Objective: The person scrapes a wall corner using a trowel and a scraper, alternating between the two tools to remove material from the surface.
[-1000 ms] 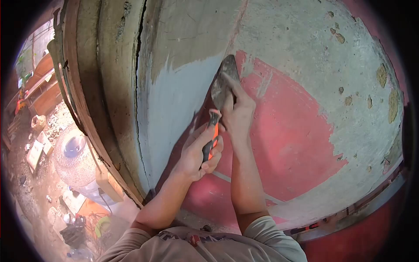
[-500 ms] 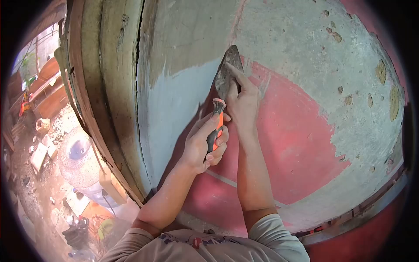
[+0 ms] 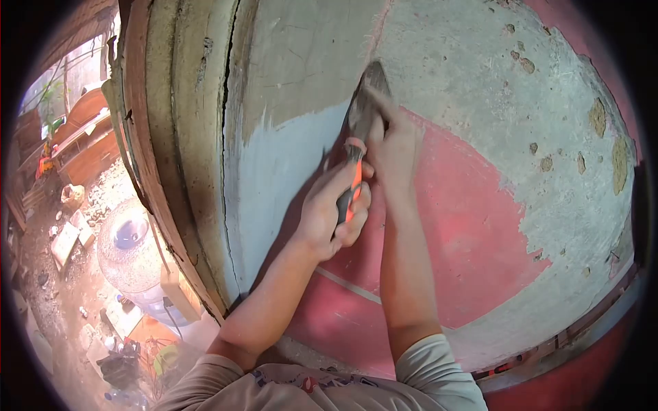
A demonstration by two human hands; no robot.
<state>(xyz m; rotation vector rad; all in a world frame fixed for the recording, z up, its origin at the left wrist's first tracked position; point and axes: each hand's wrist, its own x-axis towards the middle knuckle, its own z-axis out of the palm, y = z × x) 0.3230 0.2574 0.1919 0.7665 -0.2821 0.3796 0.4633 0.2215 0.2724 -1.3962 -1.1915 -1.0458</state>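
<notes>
Hands worked together on a putty knife (image 3: 361, 120) pressed flat against the wall (image 3: 480, 89): the left hand (image 3: 336, 209) was wrapped tight round its orange and black handle, and the right hand (image 3: 394, 147) lay over the metal blade, fingers (image 3: 378, 101) pushing it onto the surface. The blade sat at the edge where grey filler (image 3: 274, 171) met red paint (image 3: 459, 219) and bare plaster. Far below to the left, a big water bottle (image 3: 127, 250) stood on littered ground (image 3: 62, 274)
</notes>
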